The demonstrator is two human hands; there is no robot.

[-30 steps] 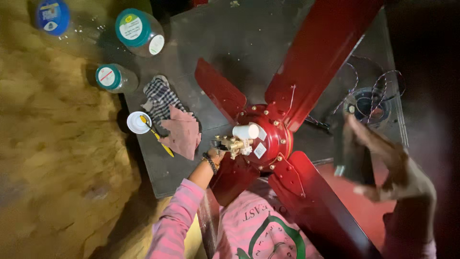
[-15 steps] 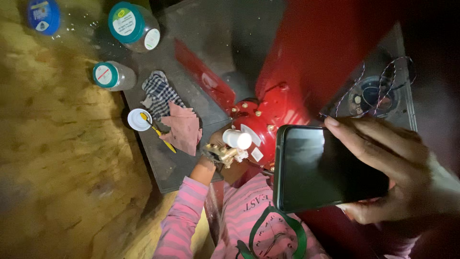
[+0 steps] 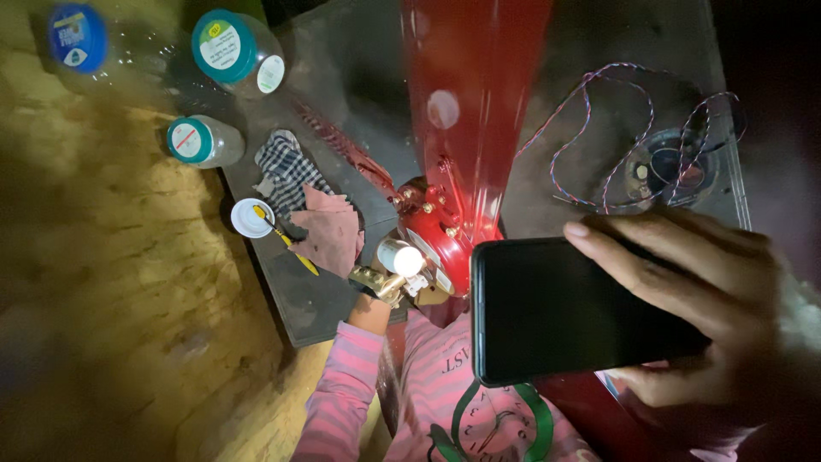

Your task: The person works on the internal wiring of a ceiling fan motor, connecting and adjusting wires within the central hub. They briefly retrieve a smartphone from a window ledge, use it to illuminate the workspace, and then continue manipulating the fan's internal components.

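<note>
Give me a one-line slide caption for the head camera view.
Right hand holds a dark phone while left hand works at a red fan hub.

Dark mat (image 3: 325, 299) under jars (image 3: 227, 47), rags (image 3: 329, 235)

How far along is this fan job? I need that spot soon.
Done: red blades sit bolted on the hub. In hand: left hand at the hub's brass fitting, right hand holding a dark phone. Left: twisted wires and a round part lie loose, apart from the fan.
</note>
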